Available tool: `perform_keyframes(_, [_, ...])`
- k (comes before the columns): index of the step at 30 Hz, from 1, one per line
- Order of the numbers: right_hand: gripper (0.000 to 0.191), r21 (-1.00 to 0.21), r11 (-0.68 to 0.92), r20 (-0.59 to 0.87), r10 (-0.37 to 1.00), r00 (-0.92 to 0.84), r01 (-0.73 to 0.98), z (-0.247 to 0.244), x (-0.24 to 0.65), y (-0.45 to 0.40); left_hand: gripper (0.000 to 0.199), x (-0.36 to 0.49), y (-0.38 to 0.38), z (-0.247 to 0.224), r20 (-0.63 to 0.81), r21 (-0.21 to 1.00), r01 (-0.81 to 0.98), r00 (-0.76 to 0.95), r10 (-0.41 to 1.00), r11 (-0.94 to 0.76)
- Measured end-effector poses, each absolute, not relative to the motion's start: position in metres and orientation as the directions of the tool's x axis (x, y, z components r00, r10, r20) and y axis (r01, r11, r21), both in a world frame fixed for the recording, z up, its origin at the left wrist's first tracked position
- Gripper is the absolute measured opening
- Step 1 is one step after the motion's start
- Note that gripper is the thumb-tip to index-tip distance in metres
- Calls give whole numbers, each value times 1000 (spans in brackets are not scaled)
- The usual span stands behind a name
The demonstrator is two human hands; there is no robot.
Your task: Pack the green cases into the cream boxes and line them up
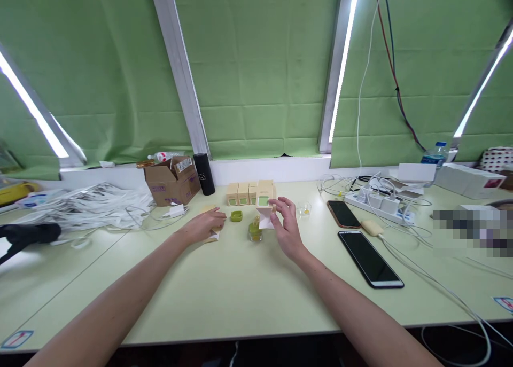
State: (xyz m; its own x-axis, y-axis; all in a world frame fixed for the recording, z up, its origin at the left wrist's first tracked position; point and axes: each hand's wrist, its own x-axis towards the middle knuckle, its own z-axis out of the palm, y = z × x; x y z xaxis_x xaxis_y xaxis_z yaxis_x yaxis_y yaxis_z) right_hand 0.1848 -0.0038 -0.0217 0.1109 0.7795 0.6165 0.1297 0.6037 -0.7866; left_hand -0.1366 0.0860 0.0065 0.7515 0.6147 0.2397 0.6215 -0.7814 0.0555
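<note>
My right hand [287, 227] grips a small tan cardboard box [265, 192] with a green window, between thumb and fingers. A pale flap hangs from the box's lower end. Under it, on the table, stands a small round glass jar [255, 232] with green contents and a narrow neck. My left hand [205, 226] rests on flat tan cardboard pieces [212, 237], fingers stretched over them and partly hiding them. Between the hands sits a small green square container [236, 216]. Several matching tan boxes [238, 194] stand in a row behind.
A clear plastic piece [303, 209] lies right of my right hand. Further right are two phones [371, 259], a power strip [379, 205] and tangled cables. At the back left are a brown carton [170, 182], a black cylinder [204, 173] and a heap of white cables [100, 204].
</note>
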Motion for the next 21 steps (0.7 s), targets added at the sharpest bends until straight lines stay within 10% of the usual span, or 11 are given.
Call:
perform_keyframes(10, [33, -781, 625, 614, 770, 175, -11, -14, 188, -1, 47, -135, 53, 46, 326, 116, 700, 643, 693, -705])
perform_keyframes(15, [31, -788, 608, 591, 790, 162, -93, -9, 187, -5, 36, -80, 26, 55, 535, 432, 687, 326, 779, -584])
perform_keyframes(21, [31, -791, 606, 593, 793, 142, -82, -10, 184, -7, 62, -7, 18, 38, 292, 881, 306, 247, 924, -361])
